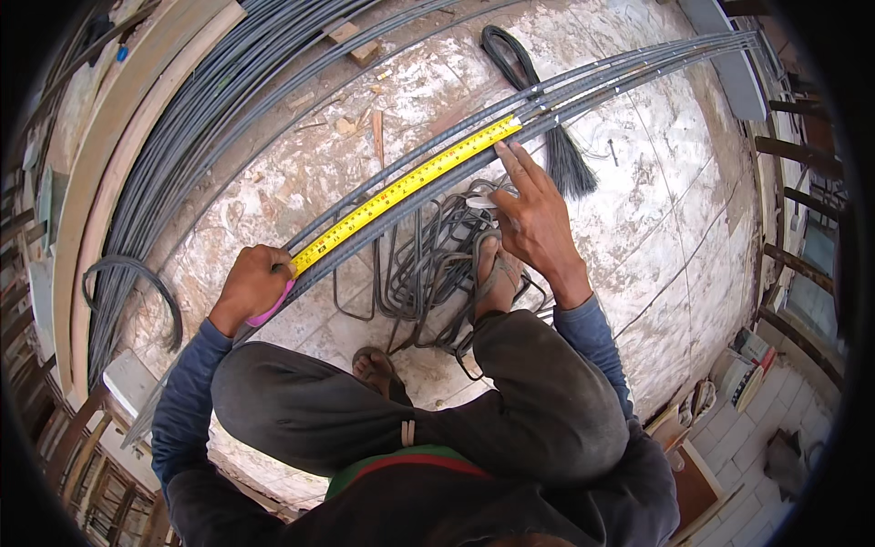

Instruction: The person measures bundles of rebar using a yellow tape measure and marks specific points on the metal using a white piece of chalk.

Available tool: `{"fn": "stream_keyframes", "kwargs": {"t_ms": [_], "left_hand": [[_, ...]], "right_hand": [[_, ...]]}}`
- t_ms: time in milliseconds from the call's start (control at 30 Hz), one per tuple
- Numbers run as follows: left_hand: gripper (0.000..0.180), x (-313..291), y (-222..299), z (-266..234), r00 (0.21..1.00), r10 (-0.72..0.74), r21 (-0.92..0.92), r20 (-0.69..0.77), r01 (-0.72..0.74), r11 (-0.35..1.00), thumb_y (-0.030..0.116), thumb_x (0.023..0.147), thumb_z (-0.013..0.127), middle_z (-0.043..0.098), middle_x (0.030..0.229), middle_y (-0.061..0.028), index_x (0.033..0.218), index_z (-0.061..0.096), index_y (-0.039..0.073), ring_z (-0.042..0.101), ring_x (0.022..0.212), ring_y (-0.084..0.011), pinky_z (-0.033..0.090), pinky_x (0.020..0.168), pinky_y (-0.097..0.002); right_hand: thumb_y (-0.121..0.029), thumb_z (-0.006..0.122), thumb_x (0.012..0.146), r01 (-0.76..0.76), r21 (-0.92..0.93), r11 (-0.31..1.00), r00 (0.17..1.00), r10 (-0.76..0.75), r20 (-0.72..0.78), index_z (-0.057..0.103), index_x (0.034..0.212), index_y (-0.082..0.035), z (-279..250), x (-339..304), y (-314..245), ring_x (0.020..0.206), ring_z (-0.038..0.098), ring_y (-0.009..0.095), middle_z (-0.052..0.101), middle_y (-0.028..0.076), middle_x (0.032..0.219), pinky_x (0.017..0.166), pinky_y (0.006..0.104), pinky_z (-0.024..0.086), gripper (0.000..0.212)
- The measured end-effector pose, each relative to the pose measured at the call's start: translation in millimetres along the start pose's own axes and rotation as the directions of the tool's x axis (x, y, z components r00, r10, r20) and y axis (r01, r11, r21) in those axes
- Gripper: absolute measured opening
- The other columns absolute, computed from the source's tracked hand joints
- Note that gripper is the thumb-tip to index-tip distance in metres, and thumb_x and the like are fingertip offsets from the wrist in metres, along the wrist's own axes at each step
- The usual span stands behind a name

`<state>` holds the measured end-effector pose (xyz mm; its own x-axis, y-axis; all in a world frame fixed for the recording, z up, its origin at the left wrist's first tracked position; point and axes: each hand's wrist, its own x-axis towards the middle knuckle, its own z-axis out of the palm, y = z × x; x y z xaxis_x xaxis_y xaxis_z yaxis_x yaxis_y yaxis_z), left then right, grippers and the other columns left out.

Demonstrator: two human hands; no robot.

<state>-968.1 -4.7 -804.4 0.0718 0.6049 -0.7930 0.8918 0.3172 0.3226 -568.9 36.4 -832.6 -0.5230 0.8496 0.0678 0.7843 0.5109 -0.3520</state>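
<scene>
My left hand (254,284) is closed round a tape measure with a pink case, most of it hidden by the fingers. Its yellow blade (401,191) runs out to the upper right, lying along a bundle of long ribbed steel bars (365,239). At the blade's far end, two fingers of my right hand (540,214) touch the bars. That hand also grips a small whitish piece (482,202) near the thumb; its kind is unclear. Below the bars lies a heap of bent steel stirrups (428,264), partly under my foot.
Many more steel rods (214,114) lie at upper left beside long wooden boards (114,173). A bundle of black tie wire (567,159) passes beneath the bars. A wood block (354,43) sits far back. White marks dot the bars at right.
</scene>
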Motion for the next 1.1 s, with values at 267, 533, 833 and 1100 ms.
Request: {"fn": "stream_keyframes", "kwargs": {"t_ms": [267,533,833,1100], "left_hand": [[0.023,20.7,6.9,6.8,0.972,0.181,0.016,-0.147,-0.181,0.983,0.019,0.085,0.063,0.063,0.070,-0.0226,0.085,0.072,-0.003,0.063,0.066,-0.0309,0.049,0.068,-0.0407],[0.024,28.8,14.0,-2.6,0.979,0.163,0.047,-0.121,-0.158,0.986,0.020,0.083,0.063,0.065,0.073,-0.0240,0.084,0.072,-0.003,0.064,0.067,-0.0341,0.050,0.070,-0.0413],[0.025,26.4,29.8,-5.6,0.994,0.092,0.108,-0.063,-0.085,0.991,0.019,0.084,0.062,0.071,0.092,-0.0242,0.098,0.077,0.003,0.069,0.089,-0.0412,0.054,0.085,-0.0445],[0.023,24.6,34.5,9.6,0.966,0.132,0.088,-0.224,-0.115,0.989,0.018,0.085,0.060,0.069,0.087,-0.0261,0.092,0.075,0.001,0.068,0.086,-0.0431,0.053,0.083,-0.0470]], "right_hand": [[-0.001,0.067,0.071,-0.045,0.019,0.999,0.997,0.046,-0.066,0.065,0.084,-0.003,-0.4,-10.4,17.5,0.135,0.049,0.040,0.052,0.019,0.144,0.103,0.0471,0.046,0.013],[0.000,0.073,0.076,-0.206,0.202,0.957,0.957,0.240,-0.162,0.065,0.093,-0.004,-2.7,-15.1,21.8,0.103,0.067,0.035,0.067,0.014,0.119,0.083,0.0419,0.056,0.020],[-0.004,0.073,0.081,-0.228,0.195,0.954,0.938,0.269,-0.219,0.065,0.098,-0.004,-2.9,-15.2,19.6,0.088,0.069,0.035,0.070,0.014,0.105,0.072,0.0412,0.056,0.019],[-0.004,0.071,0.089,-0.231,0.189,0.954,0.925,0.275,-0.261,0.065,0.104,-0.001,-55.9,-3.3,43.3,0.079,0.072,0.034,0.069,0.018,0.090,0.068,0.0392,0.055,0.016]]}}
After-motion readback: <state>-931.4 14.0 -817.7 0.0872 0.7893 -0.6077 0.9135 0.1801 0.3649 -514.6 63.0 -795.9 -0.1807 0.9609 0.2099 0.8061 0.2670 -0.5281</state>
